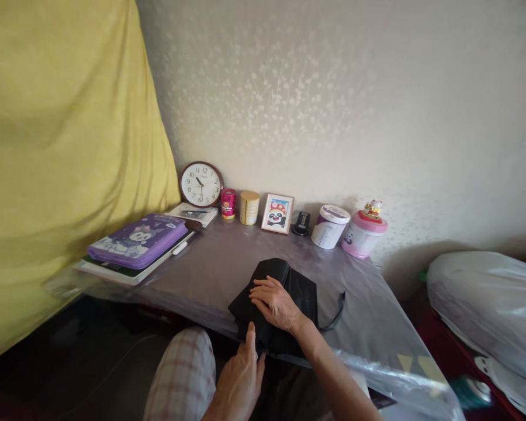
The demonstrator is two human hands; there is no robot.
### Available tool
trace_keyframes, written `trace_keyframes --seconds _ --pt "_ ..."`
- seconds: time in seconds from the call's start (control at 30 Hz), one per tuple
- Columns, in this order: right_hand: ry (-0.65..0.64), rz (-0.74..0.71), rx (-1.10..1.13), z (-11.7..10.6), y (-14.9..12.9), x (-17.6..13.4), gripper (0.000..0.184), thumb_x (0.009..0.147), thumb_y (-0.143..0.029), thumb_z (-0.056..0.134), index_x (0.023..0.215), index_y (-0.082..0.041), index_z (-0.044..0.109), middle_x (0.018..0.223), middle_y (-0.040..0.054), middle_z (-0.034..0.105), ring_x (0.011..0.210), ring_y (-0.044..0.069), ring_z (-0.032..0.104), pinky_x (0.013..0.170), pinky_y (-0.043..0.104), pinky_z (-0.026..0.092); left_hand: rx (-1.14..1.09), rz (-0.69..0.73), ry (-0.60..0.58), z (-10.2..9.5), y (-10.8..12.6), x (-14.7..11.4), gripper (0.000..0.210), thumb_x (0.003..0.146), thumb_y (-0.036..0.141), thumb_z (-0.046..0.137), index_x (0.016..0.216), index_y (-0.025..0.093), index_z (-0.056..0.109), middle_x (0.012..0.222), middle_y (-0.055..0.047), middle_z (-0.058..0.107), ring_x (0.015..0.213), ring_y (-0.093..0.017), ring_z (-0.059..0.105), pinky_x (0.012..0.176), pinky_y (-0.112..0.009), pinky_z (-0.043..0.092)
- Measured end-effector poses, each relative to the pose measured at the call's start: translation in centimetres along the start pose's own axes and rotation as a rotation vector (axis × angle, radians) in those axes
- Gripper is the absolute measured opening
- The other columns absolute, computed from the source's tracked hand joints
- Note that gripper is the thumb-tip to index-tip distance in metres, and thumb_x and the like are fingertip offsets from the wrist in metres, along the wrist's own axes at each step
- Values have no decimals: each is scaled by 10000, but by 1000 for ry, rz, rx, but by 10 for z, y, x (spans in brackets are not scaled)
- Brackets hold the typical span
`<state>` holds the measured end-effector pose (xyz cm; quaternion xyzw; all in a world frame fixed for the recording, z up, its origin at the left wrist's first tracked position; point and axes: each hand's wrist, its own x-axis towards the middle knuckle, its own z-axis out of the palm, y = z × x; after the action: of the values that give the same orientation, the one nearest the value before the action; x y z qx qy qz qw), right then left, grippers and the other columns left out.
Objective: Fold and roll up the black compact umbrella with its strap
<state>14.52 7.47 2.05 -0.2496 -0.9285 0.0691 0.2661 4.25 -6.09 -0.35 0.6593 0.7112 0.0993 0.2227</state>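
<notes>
A black folding umbrella (301,287) lies loosely folded at the front edge of the table, its fabric panels spread out and its strap (336,313) trailing to the right. My left hand (241,374) is closed around its near end, just off the table edge, with the index finger stretched along the fabric. What the palm covers is hidden. Across the top of the fabric rests my right hand (275,304), fingers stretched out and lying on the panels.
At the left, a purple case (135,240) lies on a book or folder (134,277). Along the wall stand a clock (201,184), a pink can (228,203), a yellow container (249,208), a framed panda picture (277,214) and tubs (330,227). Clear plastic covers the table (219,257).
</notes>
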Motion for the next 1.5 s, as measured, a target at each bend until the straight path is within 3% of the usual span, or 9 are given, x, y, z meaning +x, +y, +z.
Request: trace_keyframes --seconds 0.2,0.37,0.47,0.6,0.77,1.03,1.23,1.37,1.5 --pt "361 312 35 -22 33 -18 233 863 -241 449 988 -196 641 1074 82 636 1065 193 547 948 385 401 -17 21 4 -1 -3 1 521 927 241 324 1404 85 185 1175 -149 580 951 -184 623 763 -239 470" --pt "556 695 104 -50 57 -57 315 816 -374 444 960 -167 633 972 88 656 889 201 609 822 348 470 -7 41 11 -1 -6 2 522 930 253 315 1402 71 187 1144 -153 597 949 -187 623 778 -248 472" --pt "553 886 124 -57 58 -80 370 785 -440 460 962 -160 626 944 91 659 862 210 618 787 336 471 10 52 32 0 -7 2 517 930 260 309 1399 76 194 1132 -150 605 949 -191 623 768 -250 476" --pt "429 1038 170 -54 48 -99 434 762 -514 479 988 -165 603 857 76 661 775 215 632 727 333 467 41 59 49 0 -7 1 503 931 254 305 1392 78 212 1119 -151 611 922 -192 632 745 -261 489" --pt "363 1061 225 -44 33 -104 465 758 -554 463 991 -171 583 704 39 626 648 206 609 606 307 451 69 60 72 3 -7 1 501 933 255 299 1391 72 210 1135 -162 601 905 -200 637 735 -278 497" --pt "355 1041 191 -37 22 -103 438 757 -559 478 971 -191 580 741 42 647 656 205 601 577 287 417 44 50 53 0 -4 1 499 933 251 316 1384 62 219 1132 -159 602 924 -194 633 759 -274 497" --pt "379 1037 183 -33 19 -104 382 739 -538 503 850 -183 591 701 49 655 676 217 611 607 293 410 71 56 66 1 -5 1 501 933 252 311 1387 62 216 1145 -167 592 928 -202 632 757 -280 496" --pt "418 1015 320 -36 18 -104 381 724 -531 524 836 -175 598 680 44 656 652 205 609 581 277 416 56 52 58 2 -5 3 502 932 254 309 1388 65 217 1091 -156 619 895 -193 639 749 -270 495" --pt "462 1061 578 -44 13 -98 483 688 -545 568 948 -140 609 694 49 659 616 197 600 483 249 397 58 61 68 1 -5 3 500 929 247 308 1389 72 216 1103 -160 611 880 -190 643 734 -264 496"
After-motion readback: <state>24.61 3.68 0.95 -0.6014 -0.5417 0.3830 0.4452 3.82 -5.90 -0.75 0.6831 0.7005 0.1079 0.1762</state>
